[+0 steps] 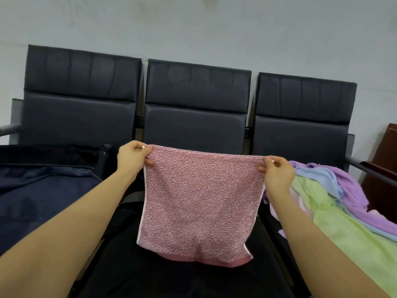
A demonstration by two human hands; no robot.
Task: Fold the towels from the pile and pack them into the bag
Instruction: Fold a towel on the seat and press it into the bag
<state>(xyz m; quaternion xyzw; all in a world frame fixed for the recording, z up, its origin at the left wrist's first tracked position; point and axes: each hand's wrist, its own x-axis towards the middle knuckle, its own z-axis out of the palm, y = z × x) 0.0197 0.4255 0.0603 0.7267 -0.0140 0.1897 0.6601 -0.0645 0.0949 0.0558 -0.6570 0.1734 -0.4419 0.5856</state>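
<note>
Pink towel, hung over middle seat, top corners pinched in left hand and right hand grip; fold 1 pending, corners to meet, bag left.

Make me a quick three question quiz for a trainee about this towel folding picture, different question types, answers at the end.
1. True or false: the pink towel lies flat on the seat.
2. Which hands pinch its top corners? A) left hand only B) right hand only C) both
3. Fill in: the pile of towels lies on the person's ____ side, the dark bag opposite.

Key: 1 false, it hangs held up; 2 C; 3 right.
</note>
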